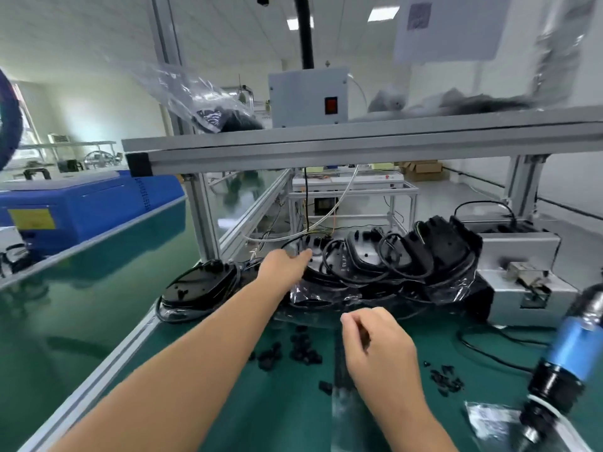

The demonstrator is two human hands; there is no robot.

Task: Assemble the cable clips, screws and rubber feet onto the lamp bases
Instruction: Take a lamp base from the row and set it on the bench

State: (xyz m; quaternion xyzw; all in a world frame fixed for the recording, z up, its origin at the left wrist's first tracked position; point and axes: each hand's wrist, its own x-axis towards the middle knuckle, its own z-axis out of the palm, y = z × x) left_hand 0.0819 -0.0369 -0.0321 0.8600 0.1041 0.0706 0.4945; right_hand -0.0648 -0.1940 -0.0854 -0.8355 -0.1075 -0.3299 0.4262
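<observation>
The left hand [287,264] is reaching far across the green bench [248,412], fingers straight and together, touching the row of black lamp bases [401,259]. These are leaning on edge, stacked left to right, cords looping over them. The right hand [375,344] is hovering nearer, fingers loosely curled; whether it is pinching anything cannot be told. Small black rubber feet [303,350] are lying scattered between.

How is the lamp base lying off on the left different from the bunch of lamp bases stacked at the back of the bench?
The single lamp base lies flat and apart at the bench's left edge; the stacked lamp bases lean on edge, overlapping in a row. The left hand reaches toward the stacked lamp bases, not the single lamp base. Crinkled clear plastic lies against the stack's front. Both are black with black cables.
</observation>
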